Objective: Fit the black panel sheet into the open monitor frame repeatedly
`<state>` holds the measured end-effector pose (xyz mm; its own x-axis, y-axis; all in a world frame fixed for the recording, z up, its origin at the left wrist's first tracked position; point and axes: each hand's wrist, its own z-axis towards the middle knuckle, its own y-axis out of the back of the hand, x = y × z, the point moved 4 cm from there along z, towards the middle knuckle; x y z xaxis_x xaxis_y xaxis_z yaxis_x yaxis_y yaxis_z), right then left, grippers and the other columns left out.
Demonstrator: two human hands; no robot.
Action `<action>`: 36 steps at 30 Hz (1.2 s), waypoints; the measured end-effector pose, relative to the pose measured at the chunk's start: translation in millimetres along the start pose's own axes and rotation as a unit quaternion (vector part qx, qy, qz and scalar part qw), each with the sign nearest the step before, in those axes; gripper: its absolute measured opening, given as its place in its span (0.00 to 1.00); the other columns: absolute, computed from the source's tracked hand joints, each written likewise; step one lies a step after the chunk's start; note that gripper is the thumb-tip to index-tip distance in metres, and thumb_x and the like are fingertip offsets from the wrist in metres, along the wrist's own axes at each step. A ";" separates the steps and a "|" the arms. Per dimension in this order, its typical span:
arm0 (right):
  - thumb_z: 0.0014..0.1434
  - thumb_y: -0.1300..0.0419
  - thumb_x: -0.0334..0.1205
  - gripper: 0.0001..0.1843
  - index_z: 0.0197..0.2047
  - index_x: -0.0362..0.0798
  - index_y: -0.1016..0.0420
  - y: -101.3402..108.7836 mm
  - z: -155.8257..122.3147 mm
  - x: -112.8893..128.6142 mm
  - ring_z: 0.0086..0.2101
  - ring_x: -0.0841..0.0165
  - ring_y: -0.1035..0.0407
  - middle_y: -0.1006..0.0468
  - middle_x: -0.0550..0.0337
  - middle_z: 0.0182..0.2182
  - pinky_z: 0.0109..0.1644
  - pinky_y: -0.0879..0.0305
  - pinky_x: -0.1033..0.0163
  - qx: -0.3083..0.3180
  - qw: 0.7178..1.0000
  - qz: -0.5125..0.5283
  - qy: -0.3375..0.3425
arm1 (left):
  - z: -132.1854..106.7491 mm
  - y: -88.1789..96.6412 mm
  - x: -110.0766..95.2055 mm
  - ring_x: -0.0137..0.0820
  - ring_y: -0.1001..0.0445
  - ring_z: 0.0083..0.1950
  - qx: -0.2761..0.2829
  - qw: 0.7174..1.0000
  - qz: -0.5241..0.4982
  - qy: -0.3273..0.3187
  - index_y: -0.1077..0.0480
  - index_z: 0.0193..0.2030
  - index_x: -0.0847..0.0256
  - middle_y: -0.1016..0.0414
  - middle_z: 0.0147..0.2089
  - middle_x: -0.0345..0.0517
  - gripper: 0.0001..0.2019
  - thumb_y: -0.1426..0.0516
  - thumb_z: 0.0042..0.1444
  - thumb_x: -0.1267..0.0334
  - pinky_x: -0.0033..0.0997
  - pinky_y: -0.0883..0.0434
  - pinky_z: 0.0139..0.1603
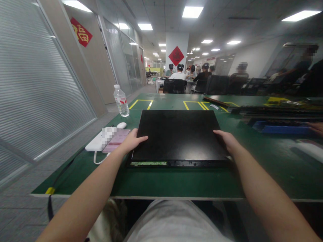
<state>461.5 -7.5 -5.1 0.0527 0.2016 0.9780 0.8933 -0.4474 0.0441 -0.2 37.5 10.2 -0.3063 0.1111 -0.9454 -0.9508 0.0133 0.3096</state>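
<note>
A black flat display panel [179,136] lies in front of me on the green table [181,183]. Along its near edge shows a strip of green circuit board [148,163] and a dark frame underneath. My left hand [132,140] grips the panel's left edge, thumb on top and fingers hidden at the side. On the opposite edge my right hand [228,141] holds it the same way, its thumb over the rim. A phone [117,141] and a white power bank [97,143] with a cable lie beside my left hand.
A water bottle [121,101] stands at the table's left edge, near a white mouse [121,125]. Yellow tape outlines [194,105] mark the far side. Long dark strips and a blue tray [277,127] lie right, by another person's hand [316,127]. People sit beyond.
</note>
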 end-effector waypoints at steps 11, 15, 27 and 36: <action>0.48 0.32 0.42 0.09 0.35 0.52 0.21 0.8 0.8 -0.6 0.34 0.57 0.23 0.19 0.56 0.26 0.34 0.26 0.55 -0.003 1.000 -0.008 0.002 | 1.1 0.2 3.7 0.48 0.21 0.47 0.011 1.000 0.010 0.008 0.30 0.43 0.61 0.20 0.45 0.52 0.26 0.30 0.38 0.53 0.47 0.26 0.47; 0.48 0.32 0.42 0.10 0.36 0.52 0.20 1.0 0.1 -1.2 0.33 0.57 0.23 0.19 0.56 0.26 0.33 0.26 0.55 -0.012 1.000 -0.011 -0.009 | 1.4 0.3 4.5 0.49 0.22 0.48 0.015 1.000 0.016 0.015 0.30 0.43 0.61 0.20 0.45 0.52 0.26 0.30 0.39 0.53 0.47 0.26 0.47; 0.47 0.32 0.43 0.10 0.34 0.50 0.21 0.6 2.9 -3.0 0.33 0.59 0.23 0.18 0.55 0.30 0.32 0.25 0.57 0.000 1.000 -0.019 -0.022 | 1.5 1.3 4.2 0.50 0.22 0.48 0.019 0.999 0.038 0.013 0.31 0.45 0.62 0.21 0.47 0.54 0.26 0.31 0.41 0.52 0.48 0.25 0.47; 0.49 0.33 0.45 0.09 0.33 0.50 0.22 1.9 8.8 -6.2 0.34 0.58 0.22 0.18 0.54 0.30 0.33 0.25 0.57 0.008 0.999 -0.037 -0.012 | 3.3 2.0 6.5 0.49 0.22 0.50 0.019 0.998 0.053 0.012 0.30 0.46 0.61 0.20 0.47 0.53 0.27 0.31 0.41 0.52 0.46 0.26 0.48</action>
<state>466.8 -1.8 -12.9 -0.0030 0.2549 0.9670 0.9019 -0.4169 0.1127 -3.9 41.5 5.1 -0.4064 0.0906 -0.9092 -0.9107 0.0408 0.4112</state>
